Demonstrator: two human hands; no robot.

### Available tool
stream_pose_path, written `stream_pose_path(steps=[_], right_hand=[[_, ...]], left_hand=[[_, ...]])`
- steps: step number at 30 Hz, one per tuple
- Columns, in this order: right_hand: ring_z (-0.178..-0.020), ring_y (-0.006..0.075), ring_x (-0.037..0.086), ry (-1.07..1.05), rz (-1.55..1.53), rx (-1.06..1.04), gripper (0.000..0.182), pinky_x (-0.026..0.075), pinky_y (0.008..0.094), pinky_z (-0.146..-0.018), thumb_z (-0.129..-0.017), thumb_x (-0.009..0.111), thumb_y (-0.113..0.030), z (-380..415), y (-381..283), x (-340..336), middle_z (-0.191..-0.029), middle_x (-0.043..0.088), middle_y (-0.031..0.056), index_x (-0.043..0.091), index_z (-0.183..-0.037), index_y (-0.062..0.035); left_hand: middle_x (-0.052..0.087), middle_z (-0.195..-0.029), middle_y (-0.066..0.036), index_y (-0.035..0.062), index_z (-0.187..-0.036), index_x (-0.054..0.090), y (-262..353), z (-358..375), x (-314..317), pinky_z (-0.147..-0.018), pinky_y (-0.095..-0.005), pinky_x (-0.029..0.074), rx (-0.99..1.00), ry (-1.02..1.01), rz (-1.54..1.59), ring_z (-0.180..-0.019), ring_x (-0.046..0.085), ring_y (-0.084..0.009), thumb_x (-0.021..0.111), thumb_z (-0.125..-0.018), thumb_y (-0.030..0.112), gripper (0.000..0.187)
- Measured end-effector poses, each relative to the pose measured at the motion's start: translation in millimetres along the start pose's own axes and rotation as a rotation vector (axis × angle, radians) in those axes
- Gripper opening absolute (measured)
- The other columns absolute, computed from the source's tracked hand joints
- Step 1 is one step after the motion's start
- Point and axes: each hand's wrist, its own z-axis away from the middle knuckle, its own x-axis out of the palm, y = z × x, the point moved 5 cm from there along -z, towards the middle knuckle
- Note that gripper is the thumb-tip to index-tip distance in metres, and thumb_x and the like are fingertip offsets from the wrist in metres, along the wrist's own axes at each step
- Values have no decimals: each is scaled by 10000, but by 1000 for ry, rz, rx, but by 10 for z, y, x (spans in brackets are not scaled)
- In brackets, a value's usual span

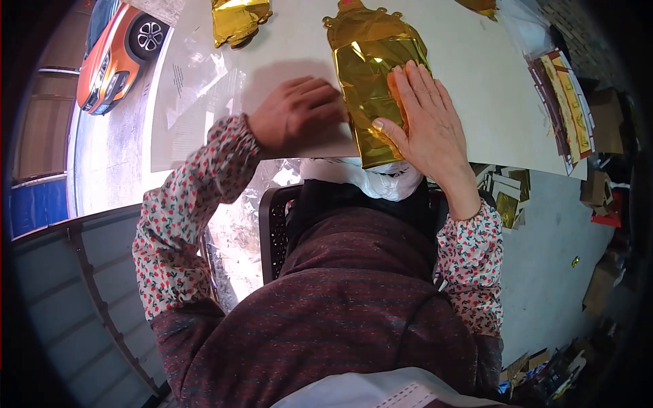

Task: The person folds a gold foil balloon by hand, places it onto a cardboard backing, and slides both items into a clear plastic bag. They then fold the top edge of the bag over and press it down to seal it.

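A shiny gold foil piece point(367, 81) with a scalloped, ornamental top lies at the near edge of the white table point(286, 41), its lower end reaching the edge. My right hand point(432, 122) rests flat on its right side, fingers stretched out and thumb spread across the foil. Just off the left edge of the foil, my left hand point(299, 112) is curled closed and slightly blurred. Its fingertips are turned away, so what they hold, if anything, is hidden.
More gold foil pieces point(238, 20) lie at the far left of the table, beside clear plastic film point(204, 88). Stacked printed strips point(564, 109) sit at the right edge. Gold-and-white cards point(507, 197) are below the table at right. An orange car point(115, 61) stands outside.
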Motion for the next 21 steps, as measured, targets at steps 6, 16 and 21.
stream_pose_path(steps=[6, 16, 21], right_hand=[[-1433, 309, 328, -5, 1, 1, 771, 246, 428, -1183, -925, 542, -565, -41, -17, 17, -1507, 397, 206, 410, -1461, -27], [-1432, 311, 328, -19, -8, 13, 743, 245, 430, -1184, -926, 555, -544, -122, -25, -14, -1507, 398, 205, 417, -1460, -46], [-1434, 308, 323, -27, -6, 16, 737, 244, 430, -1185, -930, 552, -540, -162, -31, -21, -1512, 391, 202, 410, -1468, -58]], left_hand=[[606, -1224, -124, 39, -1238, 619, 167, 252, 45, -941, -415, 498, -145, 106, 86, -1146, 588, -311, 708, -855, 312, 479], [483, -1389, -124, 67, -1385, 493, 134, 224, 86, -1039, -452, 399, -198, -92, 89, -1287, 456, -336, 654, -845, 546, 740], [505, -1354, -120, 34, -1342, 502, 165, 163, 17, -1015, -437, 408, -177, -29, 23, -1241, 492, -298, 634, -844, 582, 752]])
